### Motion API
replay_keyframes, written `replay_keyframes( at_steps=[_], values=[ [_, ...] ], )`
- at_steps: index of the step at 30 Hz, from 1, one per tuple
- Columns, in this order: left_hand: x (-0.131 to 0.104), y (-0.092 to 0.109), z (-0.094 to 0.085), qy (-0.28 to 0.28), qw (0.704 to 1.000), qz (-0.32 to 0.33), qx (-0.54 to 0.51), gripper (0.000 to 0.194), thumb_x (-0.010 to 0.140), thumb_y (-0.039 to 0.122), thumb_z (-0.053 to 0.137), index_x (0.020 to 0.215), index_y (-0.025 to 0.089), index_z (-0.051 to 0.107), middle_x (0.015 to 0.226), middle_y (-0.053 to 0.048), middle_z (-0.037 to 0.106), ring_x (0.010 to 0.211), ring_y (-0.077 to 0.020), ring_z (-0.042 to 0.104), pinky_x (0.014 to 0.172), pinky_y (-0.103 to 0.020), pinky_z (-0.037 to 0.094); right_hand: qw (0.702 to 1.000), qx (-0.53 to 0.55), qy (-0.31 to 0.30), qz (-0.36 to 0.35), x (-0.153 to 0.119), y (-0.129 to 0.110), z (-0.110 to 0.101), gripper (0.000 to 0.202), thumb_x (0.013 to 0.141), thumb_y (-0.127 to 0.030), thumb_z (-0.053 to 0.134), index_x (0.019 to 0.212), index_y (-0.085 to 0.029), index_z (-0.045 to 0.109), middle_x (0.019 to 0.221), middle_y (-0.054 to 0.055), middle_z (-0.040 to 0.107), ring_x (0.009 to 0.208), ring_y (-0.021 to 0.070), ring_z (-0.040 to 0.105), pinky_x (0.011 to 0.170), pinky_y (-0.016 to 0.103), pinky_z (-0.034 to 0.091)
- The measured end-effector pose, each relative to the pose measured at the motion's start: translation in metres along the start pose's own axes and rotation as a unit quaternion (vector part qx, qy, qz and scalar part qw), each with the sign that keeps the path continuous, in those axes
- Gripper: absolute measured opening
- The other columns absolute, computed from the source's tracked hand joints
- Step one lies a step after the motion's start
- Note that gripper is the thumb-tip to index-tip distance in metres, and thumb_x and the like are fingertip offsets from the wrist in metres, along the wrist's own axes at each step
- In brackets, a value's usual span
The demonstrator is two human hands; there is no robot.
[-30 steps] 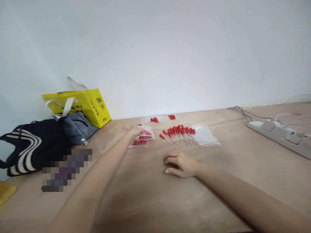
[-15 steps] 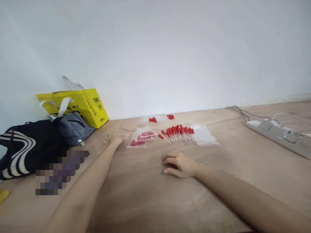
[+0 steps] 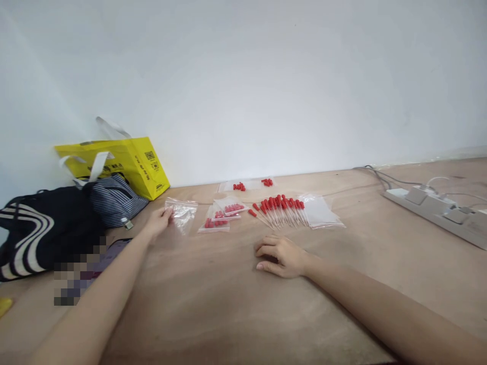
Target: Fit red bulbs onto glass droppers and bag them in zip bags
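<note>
Pinched between the fingers of my left hand (image 3: 160,222) is the left edge of a clear plastic bag (image 3: 183,213). My right hand (image 3: 279,257) rests on the wooden table (image 3: 236,304), fingers loosely curled and apart, holding nothing. Beyond it lies a fanned row of droppers with red bulbs (image 3: 281,205). To their left sit several clear bags with red bulbs inside (image 3: 216,222). A stack of flat clear bags (image 3: 320,211) is right of the droppers. Farther back, loose red bulbs (image 3: 239,187) lie on clear plastic.
At the left stand a yellow bag (image 3: 152,172), a striped pouch (image 3: 117,203) and a black bag (image 3: 57,228), with a partly blurred flat object (image 3: 108,256) in front. A white power strip (image 3: 437,208) with cables lies at the right.
My left hand has moved left and closed on the clear bag's edge, and the bag now shows more fully. The right hand has stayed in place.
</note>
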State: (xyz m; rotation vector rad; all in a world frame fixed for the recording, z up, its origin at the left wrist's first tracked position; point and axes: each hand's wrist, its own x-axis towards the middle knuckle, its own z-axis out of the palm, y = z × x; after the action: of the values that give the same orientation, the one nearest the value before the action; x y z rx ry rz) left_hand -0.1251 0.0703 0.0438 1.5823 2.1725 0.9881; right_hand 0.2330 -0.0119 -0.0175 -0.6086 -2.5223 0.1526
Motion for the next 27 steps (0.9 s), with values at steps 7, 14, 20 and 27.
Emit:
replay_keyframes(
  at_steps=[7, 14, 20, 27],
  values=[
    [-0.064, 0.044, 0.014, -0.319, 0.934, 0.142, -0.07, 0.035, 0.064, 0.052, 0.058, 0.07, 0.017, 0.06, 0.063, 0.001, 0.054, 0.055, -0.0117, 0.045, 0.052, -0.02, 0.037, 0.995, -0.037, 0.044, 0.081, 0.001, 0.006, 0.005, 0.01, 0.08, -0.027, 0.051, 0.081, -0.018, 0.056, 0.081, 0.002, 0.06, 0.081, 0.0145, 0.054, 0.075, 0.03, 0.037],
    [-0.124, 0.082, 0.095, -0.174, 0.902, 0.389, 0.068, 0.018, 0.075, 0.034, 0.054, 0.083, 0.018, 0.058, 0.088, -0.005, 0.06, 0.09, -0.0227, 0.052, 0.081, -0.039, 0.037, 0.991, -0.025, 0.065, 0.112, -0.011, 0.013, -0.001, 0.007, 0.078, -0.017, 0.051, 0.081, -0.018, 0.057, 0.08, 0.003, 0.06, 0.079, 0.0154, 0.053, 0.072, 0.029, 0.04],
    [-0.144, 0.067, 0.081, -0.287, 0.826, 0.467, 0.131, 0.065, 0.074, 0.052, 0.05, 0.128, 0.021, 0.033, 0.136, -0.011, 0.032, 0.124, -0.0275, 0.027, 0.1, -0.048, 0.02, 0.991, 0.052, 0.055, 0.111, -0.024, 0.014, -0.008, 0.012, 0.079, -0.017, 0.05, 0.086, -0.018, 0.06, 0.084, 0.004, 0.06, 0.08, 0.0152, 0.053, 0.072, 0.029, 0.042],
    [-0.153, 0.068, 0.08, -0.33, 0.838, 0.4, 0.168, 0.074, 0.077, 0.061, 0.036, 0.134, 0.016, 0.021, 0.141, -0.01, 0.02, 0.129, -0.0237, 0.017, 0.106, -0.043, 0.013, 0.994, 0.083, 0.021, 0.069, -0.023, 0.012, -0.006, 0.02, 0.081, -0.02, 0.048, 0.096, -0.02, 0.061, 0.09, 0.005, 0.059, 0.084, 0.0154, 0.053, 0.076, 0.031, 0.042]
  ],
)
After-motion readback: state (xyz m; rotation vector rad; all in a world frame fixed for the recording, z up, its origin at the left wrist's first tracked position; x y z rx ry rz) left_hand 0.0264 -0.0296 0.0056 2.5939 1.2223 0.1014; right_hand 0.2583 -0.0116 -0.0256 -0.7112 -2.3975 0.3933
